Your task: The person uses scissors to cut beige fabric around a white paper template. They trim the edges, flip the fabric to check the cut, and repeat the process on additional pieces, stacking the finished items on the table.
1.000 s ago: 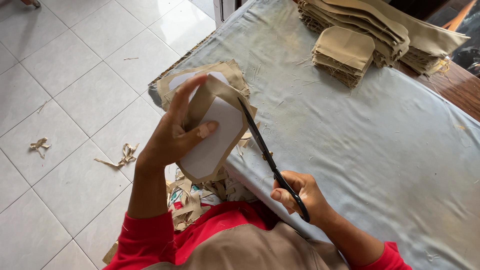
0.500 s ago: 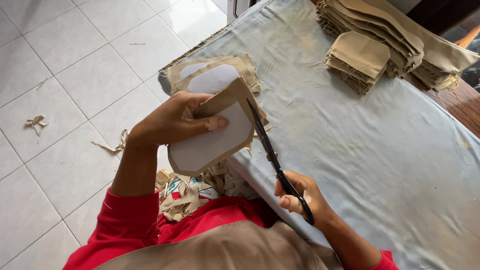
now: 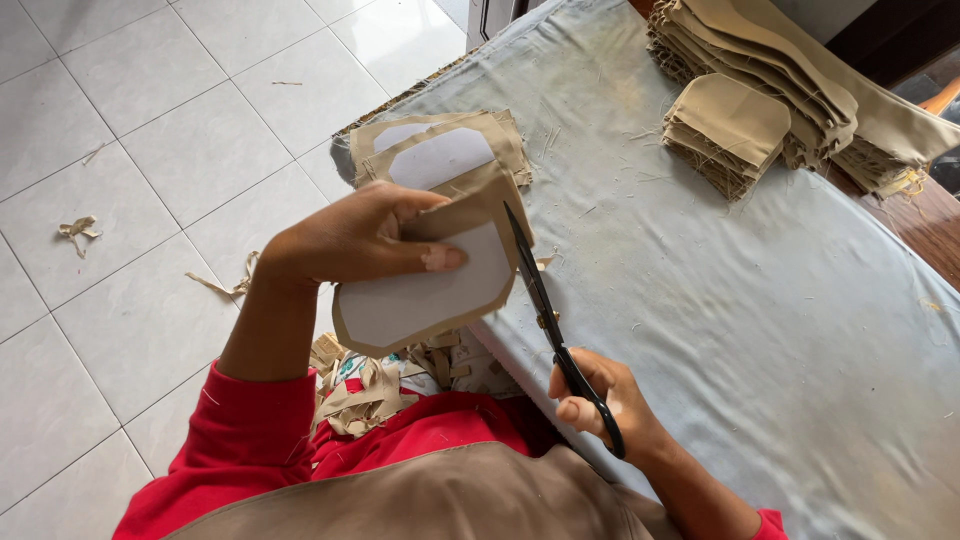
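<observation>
While scissors (image 3: 545,310) cut, left hand (image 3: 350,240) has lowered the fabric piece (image 3: 425,295).

A wide stretch of cloth-covered table (image 3: 760,330) lies open right of the scissors (image 3: 555,330) — blocked only at the far edge by stacked tan fabric pieces (image 3: 730,130) and, nearer, the template pile (image 3: 440,155) (scraps (image 3: 375,385) crowd the lap).
</observation>
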